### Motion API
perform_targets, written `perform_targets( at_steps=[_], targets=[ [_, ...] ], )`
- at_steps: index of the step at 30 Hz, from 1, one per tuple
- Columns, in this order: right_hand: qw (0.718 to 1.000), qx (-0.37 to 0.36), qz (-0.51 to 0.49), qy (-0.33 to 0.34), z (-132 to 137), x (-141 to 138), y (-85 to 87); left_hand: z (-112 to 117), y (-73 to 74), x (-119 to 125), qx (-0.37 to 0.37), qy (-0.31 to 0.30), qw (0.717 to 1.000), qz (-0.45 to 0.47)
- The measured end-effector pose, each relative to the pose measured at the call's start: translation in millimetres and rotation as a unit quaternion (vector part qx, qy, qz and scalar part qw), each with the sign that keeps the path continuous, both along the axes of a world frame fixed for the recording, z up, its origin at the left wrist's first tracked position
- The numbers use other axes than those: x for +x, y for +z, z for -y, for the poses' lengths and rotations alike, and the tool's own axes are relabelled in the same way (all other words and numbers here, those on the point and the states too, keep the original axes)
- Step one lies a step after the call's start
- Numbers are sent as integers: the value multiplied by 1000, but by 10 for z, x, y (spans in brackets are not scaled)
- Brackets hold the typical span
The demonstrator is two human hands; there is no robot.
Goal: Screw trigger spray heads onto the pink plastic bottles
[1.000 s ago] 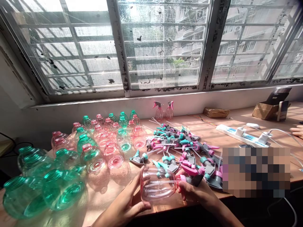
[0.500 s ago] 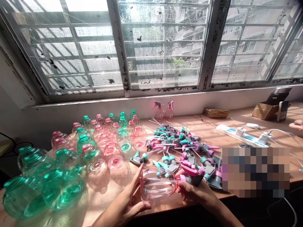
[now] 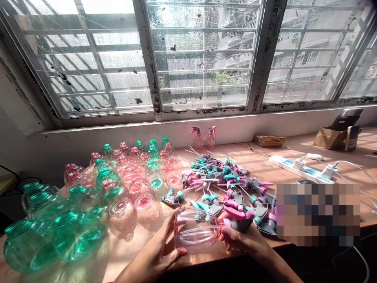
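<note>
A clear pink spray bottle (image 3: 197,234) lies sideways in front of me, above the table's front edge. My left hand (image 3: 169,243) is closed around its base end, thumb on the near side and fingers partly behind it. My right hand (image 3: 235,237) grips the neck, where the pink collar of the trigger head (image 3: 235,214) sits on the mouth. A straw shows inside the bottle. Just beyond my hands lies a pile of pink, teal and grey trigger heads (image 3: 226,175). A single teal one (image 3: 173,196) lies apart to its left.
Several open green bottles (image 3: 79,236) and pink bottles (image 3: 141,192) stand at left. Two bottles with pink trigger heads (image 3: 198,139) stand by the wall. At right are a white power strip (image 3: 300,169) with cables, a flat brown package (image 3: 269,140) and a cardboard box (image 3: 326,137).
My left fingers have drawn in around the bottle's base, which has shifted slightly. My right hand stays at the neck. Another person's hand at the far right has left the view.
</note>
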State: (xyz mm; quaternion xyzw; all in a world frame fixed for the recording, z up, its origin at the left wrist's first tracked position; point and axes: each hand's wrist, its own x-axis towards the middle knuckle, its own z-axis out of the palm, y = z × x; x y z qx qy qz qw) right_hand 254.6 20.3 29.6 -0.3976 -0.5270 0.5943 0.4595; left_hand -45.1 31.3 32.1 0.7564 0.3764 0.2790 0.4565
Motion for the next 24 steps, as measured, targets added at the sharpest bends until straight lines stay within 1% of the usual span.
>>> perform_targets(
  at_steps=[6,12,17,20,24],
  targets=[
    [1000,-5,-6,-5,7,-2,14,15,-16,-18,-2,15,1000,-11],
    [1000,-7,-13,3,0,-4,16,22,32,-19,-30,15,999,-9],
    [1000,6,-22,-7,-3,-4,2,30,25,-15,-59,13,998,7],
    [1000,-2,-21,-12,-3,6,-4,38,1,-18,-54,18,998,5],
    [1000,-2,-19,-1,-10,17,-29,32,-23,-24,-41,18,999,14]
  ],
)
